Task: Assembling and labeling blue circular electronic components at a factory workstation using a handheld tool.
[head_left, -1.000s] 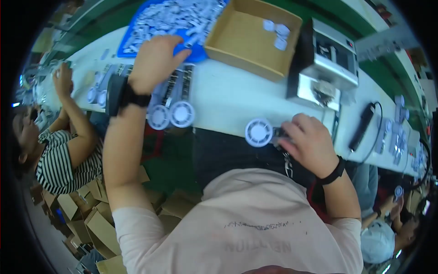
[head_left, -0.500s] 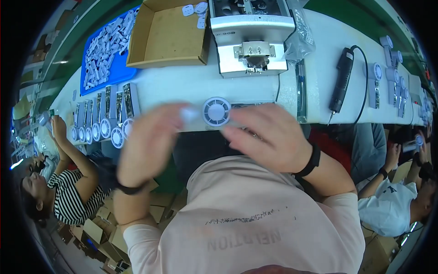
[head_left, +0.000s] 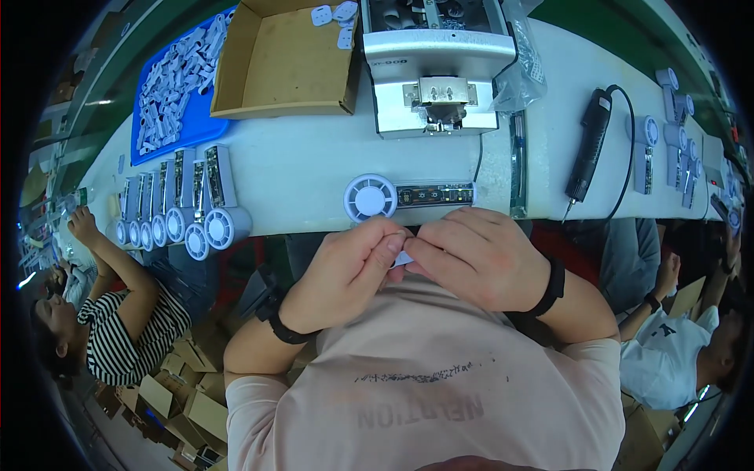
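Observation:
My left hand (head_left: pixel 345 275) and my right hand (head_left: pixel 483 263) meet in front of the table's near edge. Between their pinched fingertips is a small white plastic piece (head_left: pixel 402 258), mostly covered by the fingers. Just beyond them, a white handheld fan (head_left: pixel 371 198) lies on the table, its round slotted head to the left. Its handle points right, with the circuit board (head_left: pixel 434 194) exposed. Neither hand touches this fan.
Several similar fans (head_left: pixel 179 223) stand in a row at left. Behind them are a blue tray (head_left: pixel 145 149) of small white parts and a cardboard box (head_left: pixel 287 59). A silver machine (head_left: pixel 440 59) stands at the back. An electric screwdriver (head_left: pixel 589 149) lies right; co-workers sit on both sides.
My left hand has come right and toward me with a small white piece. My right hand has drawn back from the fan, and both hands now grip the piece together.

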A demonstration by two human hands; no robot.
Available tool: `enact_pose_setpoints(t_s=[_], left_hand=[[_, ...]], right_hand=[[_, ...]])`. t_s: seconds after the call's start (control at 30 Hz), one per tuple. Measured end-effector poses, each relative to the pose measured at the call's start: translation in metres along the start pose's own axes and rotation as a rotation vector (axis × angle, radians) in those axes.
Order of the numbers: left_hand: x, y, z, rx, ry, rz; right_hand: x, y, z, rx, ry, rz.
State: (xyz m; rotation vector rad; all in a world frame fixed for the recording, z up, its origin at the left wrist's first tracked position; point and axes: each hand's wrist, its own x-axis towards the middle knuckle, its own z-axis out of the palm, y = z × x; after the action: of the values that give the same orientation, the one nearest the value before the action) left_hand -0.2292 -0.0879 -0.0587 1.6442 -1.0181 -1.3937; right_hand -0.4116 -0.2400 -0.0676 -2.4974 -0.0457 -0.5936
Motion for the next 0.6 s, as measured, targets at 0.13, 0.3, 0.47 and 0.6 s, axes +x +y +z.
enact_pose_setpoints(t_s=[0.13,0.3,0.47,0.6], left_hand=[[0.001,0.012,-0.022,0.322,0.192,0.208],[0.041,-0.008,-0.026,0.689,0.302,0.585],[0.061,-0.037,-0.014,0.641,0.19,0.666],[0.064,-0.038,-0.015,0.659,0.191,0.702]], right_hand=[[0.001,0.013,-0.004,-0.016,-0.021,0.075],[0.013,0.032,-0.003,-0.129,-0.184,0.181],[0.011,0.039,0.009,-0.187,-0.185,0.142],[0.016,0.037,-0.002,-0.21,-0.221,0.196]])
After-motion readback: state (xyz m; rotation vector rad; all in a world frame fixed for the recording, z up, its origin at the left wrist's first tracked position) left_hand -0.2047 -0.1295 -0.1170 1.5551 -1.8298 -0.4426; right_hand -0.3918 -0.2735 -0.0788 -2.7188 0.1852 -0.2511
